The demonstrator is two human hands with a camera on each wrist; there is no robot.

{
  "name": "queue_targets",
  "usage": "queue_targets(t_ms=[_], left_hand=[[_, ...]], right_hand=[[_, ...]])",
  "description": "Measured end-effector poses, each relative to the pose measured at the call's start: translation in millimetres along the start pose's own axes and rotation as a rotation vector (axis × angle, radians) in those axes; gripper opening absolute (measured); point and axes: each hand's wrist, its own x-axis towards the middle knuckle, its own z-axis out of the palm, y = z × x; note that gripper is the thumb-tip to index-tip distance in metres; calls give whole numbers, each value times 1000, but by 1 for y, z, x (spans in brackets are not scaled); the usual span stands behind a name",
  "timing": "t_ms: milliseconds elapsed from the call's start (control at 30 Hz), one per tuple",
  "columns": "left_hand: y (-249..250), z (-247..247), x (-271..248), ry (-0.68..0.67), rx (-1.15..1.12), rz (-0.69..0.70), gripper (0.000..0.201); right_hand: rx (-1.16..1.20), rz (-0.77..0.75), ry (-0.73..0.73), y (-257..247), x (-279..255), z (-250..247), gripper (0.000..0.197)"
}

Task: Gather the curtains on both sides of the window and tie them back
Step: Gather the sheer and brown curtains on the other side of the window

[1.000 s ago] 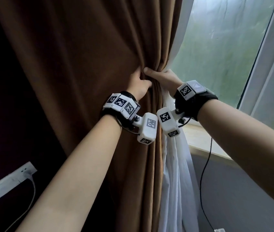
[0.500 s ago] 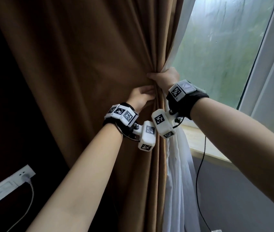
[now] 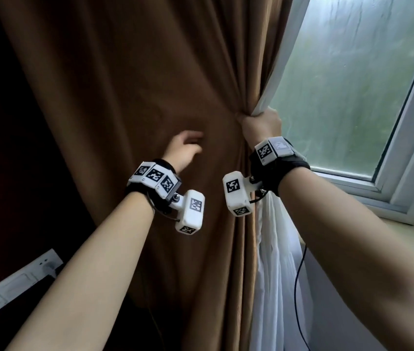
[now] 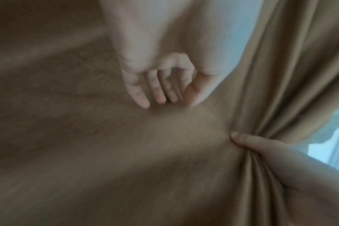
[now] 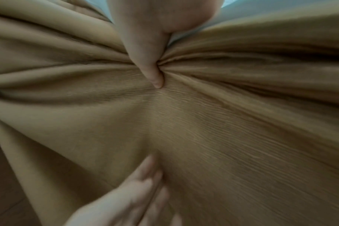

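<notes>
Brown curtain [image 3: 124, 97] fills the frame's left and centre; the left hand [image 3: 184, 149], fingers loosely spread, touches it mid-frame, the right hand [image 3: 260, 124] grips its bunched edge beside the window [image 3: 352, 84], upper right

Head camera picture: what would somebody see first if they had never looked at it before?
First comes the big brown fabric curtain, filling the left and middle of the picture. Next, the right hand gripping a bunch of its folds at the edge beside the pale frosted window, while the left hand reaches toward the flat cloth with loose fingers. A thin white sheer curtain hangs below the right wrist.
</notes>
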Motion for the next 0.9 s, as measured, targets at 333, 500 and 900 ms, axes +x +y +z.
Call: queue_targets(t_ms=[333,500,900], left_hand=[[-41,-91,25,838,41,-326,54],[-54,-127,27,899,142,-461,81],[-91,-175,58,570,173,-646,105]], right_hand=[[79,50,64,0,-3,17,32],[79,51,76,1,-1,17,30],[71,72,162,-4,-12,40,26]])
